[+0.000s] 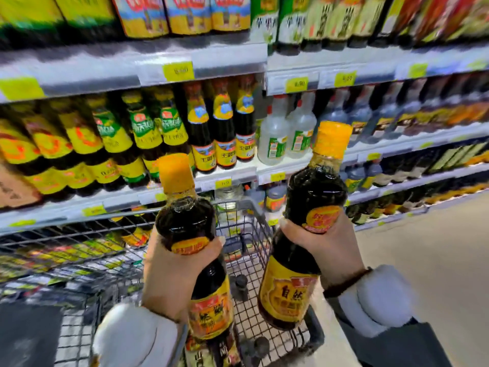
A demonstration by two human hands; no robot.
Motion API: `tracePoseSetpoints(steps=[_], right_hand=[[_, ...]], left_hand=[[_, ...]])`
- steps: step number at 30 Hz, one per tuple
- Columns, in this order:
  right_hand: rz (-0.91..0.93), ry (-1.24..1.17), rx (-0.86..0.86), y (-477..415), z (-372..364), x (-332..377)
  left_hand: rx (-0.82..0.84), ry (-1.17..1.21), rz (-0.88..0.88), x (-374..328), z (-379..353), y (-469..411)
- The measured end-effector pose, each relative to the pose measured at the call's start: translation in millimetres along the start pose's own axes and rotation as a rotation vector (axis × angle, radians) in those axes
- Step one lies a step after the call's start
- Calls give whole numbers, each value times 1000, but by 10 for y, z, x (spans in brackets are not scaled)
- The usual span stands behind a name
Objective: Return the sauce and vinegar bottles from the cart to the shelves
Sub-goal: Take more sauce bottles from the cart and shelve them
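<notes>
My left hand (172, 271) grips a dark sauce bottle (188, 215) with an orange cap and yellow label, upright above the cart. My right hand (325, 245) grips a matching dark bottle (315, 192), tilted slightly right and held a little higher. Both bottles are raised over the wire cart (254, 234) in front of the shelves (227, 173). More labelled bottles (206, 353) lie low in the cart under my left wrist, partly hidden.
Shelves ahead are packed with dark sauce bottles (222, 128), green-labelled bottles (143, 133) and clear vinegar bottles (275, 136). Yellow price tags (178, 71) line the shelf edges. Open aisle floor (436, 260) lies to the right of the cart.
</notes>
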State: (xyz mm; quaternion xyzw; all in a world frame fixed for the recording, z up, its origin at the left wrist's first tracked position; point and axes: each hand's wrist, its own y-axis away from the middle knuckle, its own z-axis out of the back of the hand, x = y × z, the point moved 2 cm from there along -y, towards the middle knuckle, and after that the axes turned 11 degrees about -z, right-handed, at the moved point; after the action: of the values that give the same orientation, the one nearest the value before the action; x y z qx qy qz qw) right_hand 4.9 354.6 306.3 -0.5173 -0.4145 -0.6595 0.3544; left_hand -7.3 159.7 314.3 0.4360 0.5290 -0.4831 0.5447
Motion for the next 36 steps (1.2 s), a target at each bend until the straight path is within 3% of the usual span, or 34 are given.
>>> tracePoseSetpoints(steps=[6, 11, 23, 36], right_hand=[[89, -105, -22, 28, 439, 239], [143, -142, -7, -162, 1138, 362], [153, -178, 154, -774, 2735, 699], [173, -179, 76, -1096, 3315, 749]], left_hand=[[57, -27, -100, -361, -348, 111], [-3, -42, -214, -571, -931, 216], [-170, 88, -191, -840, -2375, 563], [-81, 3, -270, -1008, -2987, 357]])
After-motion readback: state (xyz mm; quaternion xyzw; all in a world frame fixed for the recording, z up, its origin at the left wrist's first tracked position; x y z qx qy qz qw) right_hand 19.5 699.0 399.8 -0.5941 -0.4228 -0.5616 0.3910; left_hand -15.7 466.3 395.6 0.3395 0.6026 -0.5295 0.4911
